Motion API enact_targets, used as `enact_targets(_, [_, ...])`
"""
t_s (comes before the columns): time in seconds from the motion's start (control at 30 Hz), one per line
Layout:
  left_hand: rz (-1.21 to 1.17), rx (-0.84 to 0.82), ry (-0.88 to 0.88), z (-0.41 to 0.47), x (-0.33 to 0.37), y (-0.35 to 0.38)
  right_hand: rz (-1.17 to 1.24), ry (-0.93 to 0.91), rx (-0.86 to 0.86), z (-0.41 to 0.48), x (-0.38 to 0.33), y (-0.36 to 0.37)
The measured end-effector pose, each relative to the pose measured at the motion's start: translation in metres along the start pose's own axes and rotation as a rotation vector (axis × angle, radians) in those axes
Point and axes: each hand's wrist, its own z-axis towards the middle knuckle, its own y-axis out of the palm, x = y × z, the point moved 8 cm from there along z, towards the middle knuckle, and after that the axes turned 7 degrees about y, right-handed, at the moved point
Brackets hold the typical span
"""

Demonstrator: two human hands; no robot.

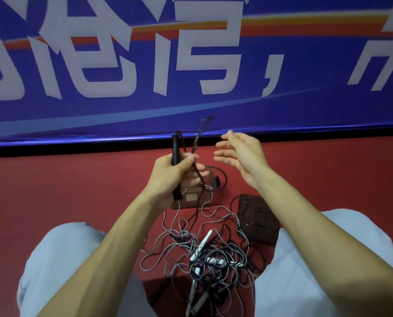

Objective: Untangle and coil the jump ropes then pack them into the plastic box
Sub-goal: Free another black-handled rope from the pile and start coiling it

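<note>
Currently the left hand (170, 172) is closed round a black handle (175, 147). Fingers are wrapped about its lower half, and the thumb pins a dark cord (195, 143) against the forefinger. The handle's long axis stands close to upright, top end toward the blue banner (305, 65), butt poking out below the palm. From the thumb pinch one strand rises up and away, blurred at its tip. Another drops from the hand toward the tangle of ropes (204, 255) heaped on the red floor (76, 191) between my operator's knees. The right hand (241, 154) holds nothing: palm turned inward, fingers spread and nearly straight, level with the left and well clear of it. The raised strand lies in the gap between the two hands, off the right fingertips toward the left, so I judge the right is the hand placed to take it and draw it out sideways. Pulling along the strand's own line looks better than pulling across it, since the lower run feeds straight into the knot below. A white handle (205, 241) lies slanted on top of the heap with grey and dark cords crossing it. The plastic box (191, 197) sits on the floor past the heap, partly hidden under the left wrist, with cord draped over its edge. A dark see-through piece (257, 218) lies just right of it, lid or tray, I cannot tell which.
</note>
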Motion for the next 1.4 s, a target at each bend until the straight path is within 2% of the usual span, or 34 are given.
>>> enact_targets(0.2, [-0.392, 0.149, 0.050, 0.005, 0.016, -0.012, -0.408, -0.023, -0.238, -0.012, 0.023, 0.038])
enact_targets(0.37, [-0.541, 0.081, 0.054, 0.010, 0.022, -0.014, -0.692, -0.106, -0.444, -0.026, 0.037, 0.060])
enact_targets(0.47, [-0.637, 0.091, 0.051, 0.015, 0.019, -0.018, -0.702, -0.172, -0.433, -0.024, 0.038, 0.062])
enact_targets(0.53, [-0.641, 0.135, 0.074, 0.016, 0.019, -0.024, -0.657, -0.120, -0.380, -0.018, 0.042, 0.056])
enact_targets(0.63, [-0.506, 0.197, 0.121, 0.017, 0.018, -0.030, -0.544, -0.031, -0.309, -0.014, 0.045, 0.047])
enact_targets(0.73, [-0.210, 0.186, 0.106, 0.017, 0.008, -0.028, -0.451, -0.081, -0.240, -0.015, 0.032, 0.042])
enact_targets(0.9, [0.272, 0.052, 0.041, 0.014, -0.009, -0.014, -0.220, -0.229, -0.136, -0.019, -0.006, 0.031])
enact_targets(1.03, [0.586, -0.188, 0.002, 0.011, -0.027, -0.003, 0.026, -0.278, -0.045, -0.020, -0.031, 0.012])
enact_targets(1.1, [0.612, -0.276, -0.027, 0.005, -0.033, 0.004, 0.142, -0.275, -0.018, -0.019, -0.038, 0.001])
enact_targets(1.23, [0.464, -0.364, -0.101, -0.004, -0.038, 0.015, 0.239, -0.233, 0.061, -0.013, -0.039, -0.017])
enact_targets(1.4, [0.475, -0.322, -0.035, -0.006, -0.030, 0.015, 0.333, -0.068, 0.127, -0.005, -0.022, -0.028])
